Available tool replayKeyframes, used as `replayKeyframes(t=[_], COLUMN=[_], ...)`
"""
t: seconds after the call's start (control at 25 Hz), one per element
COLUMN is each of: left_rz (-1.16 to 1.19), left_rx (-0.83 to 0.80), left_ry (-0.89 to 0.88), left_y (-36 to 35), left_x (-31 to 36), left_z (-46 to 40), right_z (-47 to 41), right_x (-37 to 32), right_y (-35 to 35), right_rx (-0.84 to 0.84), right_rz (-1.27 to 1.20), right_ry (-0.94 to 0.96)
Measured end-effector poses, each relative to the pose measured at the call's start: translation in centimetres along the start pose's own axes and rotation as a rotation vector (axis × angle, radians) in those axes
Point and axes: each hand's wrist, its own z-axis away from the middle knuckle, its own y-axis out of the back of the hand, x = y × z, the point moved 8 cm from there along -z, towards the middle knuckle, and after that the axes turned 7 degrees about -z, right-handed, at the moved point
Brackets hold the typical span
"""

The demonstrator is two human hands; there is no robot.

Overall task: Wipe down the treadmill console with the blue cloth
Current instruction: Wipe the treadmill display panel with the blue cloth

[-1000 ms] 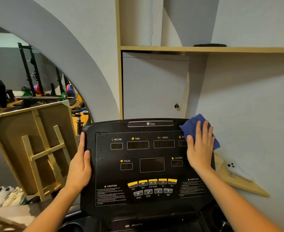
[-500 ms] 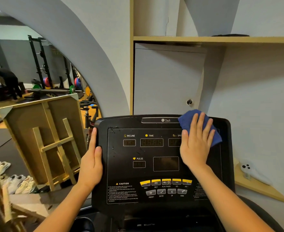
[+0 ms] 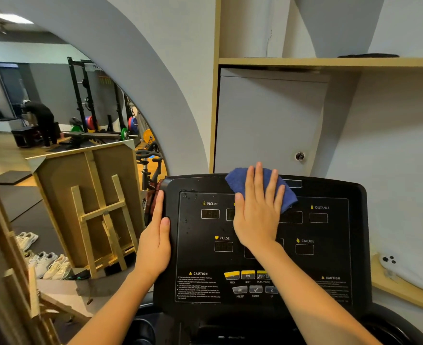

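The black treadmill console (image 3: pixel 330 235) fills the lower middle of the view, with dark display windows and yellow buttons. My right hand (image 3: pixel 257 215) lies flat, fingers spread, pressing the blue cloth (image 3: pixel 237 181) against the console's upper middle, over the time display. The cloth sticks out above and to the right of my fingers. My left hand (image 3: pixel 155 242) grips the console's left edge, thumb on the front face. Small droplets speck the panel near the INCLINE label.
A grey cabinet door with a round lock (image 3: pixel 300 156) stands behind the console under a wooden shelf (image 3: pixel 330 62). A white object (image 3: pixel 399 270) lies on a low ledge at right. Wooden frames (image 3: pixel 100 212) and shoes (image 3: pixel 43 262) are at left, gym racks beyond.
My right hand has slid the cloth leftward across the top of the console, from its right edge to the upper middle. My left hand has kept its grip on the left edge.
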Motion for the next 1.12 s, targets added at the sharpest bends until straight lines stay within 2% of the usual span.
replayKeyframes(t=[0.32, 1.12], left_rz=[-0.017, -0.007], left_rx=[-0.005, 0.048], left_ry=[-0.004, -0.029], left_y=[0.0, 0.0], left_x=[0.4, -0.1], left_z=[0.0, -0.1], right_z=[-0.1, 0.2], right_x=[-6.1, -11.7], right_y=[-2.0, -4.0], right_rx=[-0.052, -0.146], right_rz=[-0.017, -0.028], right_ry=[0.095, 0.248])
